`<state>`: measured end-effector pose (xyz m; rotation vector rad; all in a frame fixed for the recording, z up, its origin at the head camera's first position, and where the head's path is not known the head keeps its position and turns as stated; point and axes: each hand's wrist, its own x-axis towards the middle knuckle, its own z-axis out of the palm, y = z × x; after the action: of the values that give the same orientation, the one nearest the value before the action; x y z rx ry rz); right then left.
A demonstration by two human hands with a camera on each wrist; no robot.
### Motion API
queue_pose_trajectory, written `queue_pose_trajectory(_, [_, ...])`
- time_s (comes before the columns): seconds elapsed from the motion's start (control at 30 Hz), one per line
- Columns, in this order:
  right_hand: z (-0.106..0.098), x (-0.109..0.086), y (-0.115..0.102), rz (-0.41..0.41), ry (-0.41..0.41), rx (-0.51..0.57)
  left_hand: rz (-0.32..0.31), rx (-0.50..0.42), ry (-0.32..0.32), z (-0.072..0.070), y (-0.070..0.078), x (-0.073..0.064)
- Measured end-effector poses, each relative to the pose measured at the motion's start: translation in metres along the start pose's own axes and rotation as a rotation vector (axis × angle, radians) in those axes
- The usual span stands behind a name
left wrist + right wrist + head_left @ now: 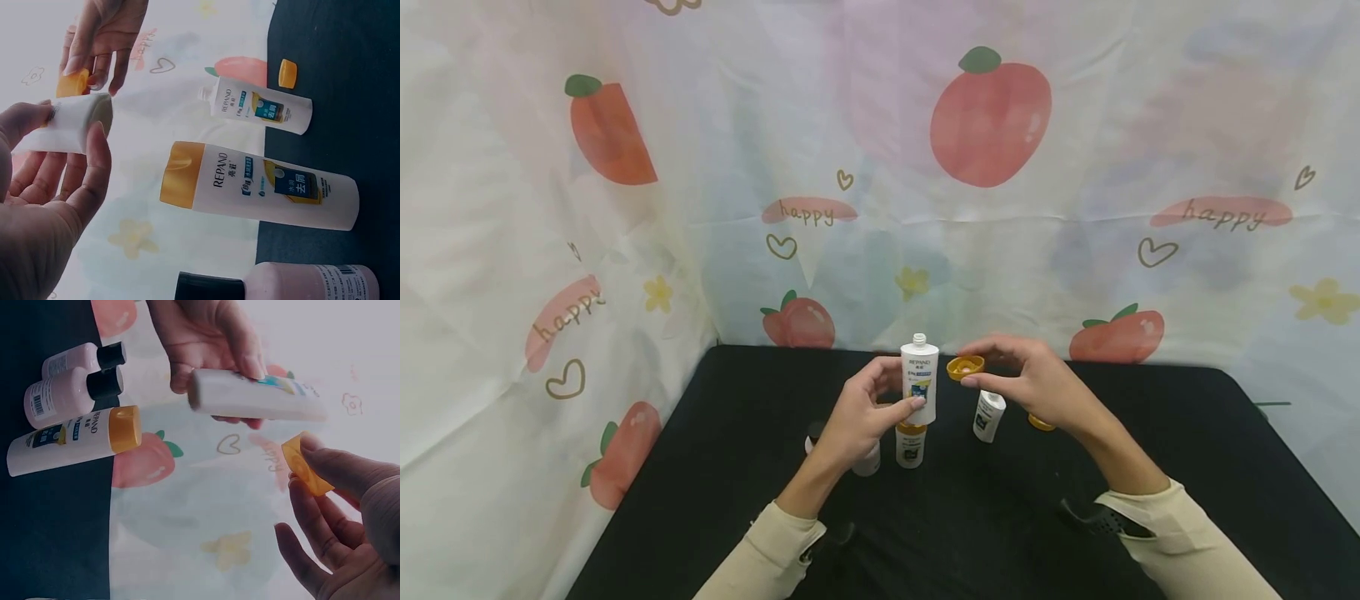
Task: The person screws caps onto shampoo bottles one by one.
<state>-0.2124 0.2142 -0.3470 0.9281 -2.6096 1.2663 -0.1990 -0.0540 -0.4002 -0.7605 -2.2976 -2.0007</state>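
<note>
Printed cloth [880,125] is hung behind. Head view: bottle [919,367] gripped by left hand [861,417]. Left wrist: cap [74,83] pinched by right hand [109,34]. Right wrist: both held apart between the hands; capping or uncapping seems in hand, alignment needed.

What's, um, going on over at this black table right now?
A person is busy with both hands: the left hand holds an uncapped white bottle upright, while the right hand pinches a yellow cap just beside its open neck, not on it. On the table stand a second uncapped bottle with another yellow cap near it, a capped white bottle and two pink bottles with black caps.
</note>
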Motion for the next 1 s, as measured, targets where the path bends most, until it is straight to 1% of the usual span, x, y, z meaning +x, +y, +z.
queue_pose_trajectory(0.13, [0.0,0.002,0.0,-0.042,-0.005,0.017,0.002,0.026,-0.017,0.002,0.0,0.0])
queue_pose_trajectory(0.27, [0.0,0.003,0.0,-0.071,-0.007,0.04,-0.002,0.031,-0.027,0.003,-0.001,-0.001])
queue_pose_trajectory(0.37, [0.0,0.004,0.0,-0.07,-0.003,0.051,0.001,0.028,-0.028,0.004,-0.002,-0.001])
queue_pose_trajectory(0.5, [-0.001,0.005,-0.003,-0.041,0.008,0.067,0.009,0.027,-0.035,0.005,-0.003,-0.001])
queue_pose_trajectory(0.6, [-0.001,0.006,-0.005,-0.032,0.016,0.1,0.021,0.034,-0.043,0.006,-0.003,0.0])
queue_pose_trajectory(0.77, [-0.001,0.01,-0.008,-0.052,0.029,0.183,0.031,0.04,-0.045,0.007,-0.001,0.0])
queue_pose_trajectory(0.87, [-0.001,0.012,-0.01,-0.075,0.041,0.193,0.029,0.034,-0.041,0.008,0.0,0.0])
queue_pose_trajectory(1.0, [-0.002,0.014,-0.013,-0.118,0.043,0.165,0.029,0.032,-0.036,0.009,0.0,-0.001])
